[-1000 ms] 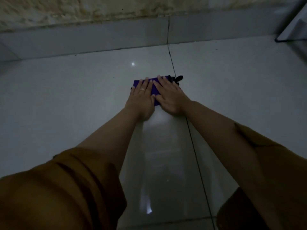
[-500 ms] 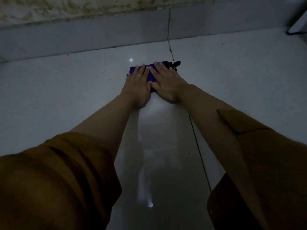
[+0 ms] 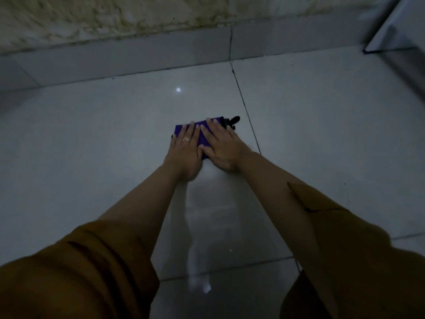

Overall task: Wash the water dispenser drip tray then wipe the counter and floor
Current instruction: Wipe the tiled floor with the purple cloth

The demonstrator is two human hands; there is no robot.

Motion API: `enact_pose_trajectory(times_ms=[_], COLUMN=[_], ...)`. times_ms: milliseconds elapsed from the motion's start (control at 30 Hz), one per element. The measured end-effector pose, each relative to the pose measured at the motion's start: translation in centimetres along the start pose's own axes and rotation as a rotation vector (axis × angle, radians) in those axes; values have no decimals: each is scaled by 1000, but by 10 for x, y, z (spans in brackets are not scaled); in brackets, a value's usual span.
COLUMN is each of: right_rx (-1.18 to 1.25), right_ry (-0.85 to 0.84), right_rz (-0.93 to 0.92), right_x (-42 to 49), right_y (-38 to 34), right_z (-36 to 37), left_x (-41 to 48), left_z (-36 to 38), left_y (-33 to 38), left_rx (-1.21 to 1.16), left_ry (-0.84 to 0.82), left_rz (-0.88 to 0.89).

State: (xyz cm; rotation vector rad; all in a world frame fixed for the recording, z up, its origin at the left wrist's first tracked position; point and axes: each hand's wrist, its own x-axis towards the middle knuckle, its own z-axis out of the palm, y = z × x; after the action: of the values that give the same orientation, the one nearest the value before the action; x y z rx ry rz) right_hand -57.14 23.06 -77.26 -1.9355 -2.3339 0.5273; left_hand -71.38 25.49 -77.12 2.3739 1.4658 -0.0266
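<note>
A folded purple cloth (image 3: 203, 137) with a black part at its right end lies flat on the pale tiled floor (image 3: 92, 146). My left hand (image 3: 185, 150), with a ring on one finger, presses on the cloth's left half with straight fingers. My right hand (image 3: 220, 146) presses flat on the right half, thumbs nearly touching. Most of the cloth is hidden under both hands. A damp, shiny streak (image 3: 207, 215) runs on the tiles from the cloth back toward me.
A grey skirting (image 3: 138, 56) and a stained rough wall (image 3: 115, 17) stand beyond the cloth. A pale appliance or door edge (image 3: 395, 33) stands at the far right. A dark grout line (image 3: 246, 109) runs just right of the cloth. Brown sleeves fill the lower corners.
Both hands pushed the cloth away toward the wall, then drew it back toward me; it now lies farther from the skirting. Hands stay flat on it throughout.
</note>
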Motion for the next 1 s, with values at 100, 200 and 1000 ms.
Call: enact_pose_trajectory(times_ms=[100,200,1000], right_rx=[13,24,90], right_ry=[-42,-82,-31], right_rz=[-17,-39,-83], right_x=[-27,-59,-182], right_y=[-29,-64,-152], right_z=[12,24,91], left_x=[-43,-95,-257], left_z=[5,9,61], left_y=[-8,-15,-35], left_rx=[-2,-2,96], left_ry=[-28,-38,75], left_rz=[-29,-59,-29])
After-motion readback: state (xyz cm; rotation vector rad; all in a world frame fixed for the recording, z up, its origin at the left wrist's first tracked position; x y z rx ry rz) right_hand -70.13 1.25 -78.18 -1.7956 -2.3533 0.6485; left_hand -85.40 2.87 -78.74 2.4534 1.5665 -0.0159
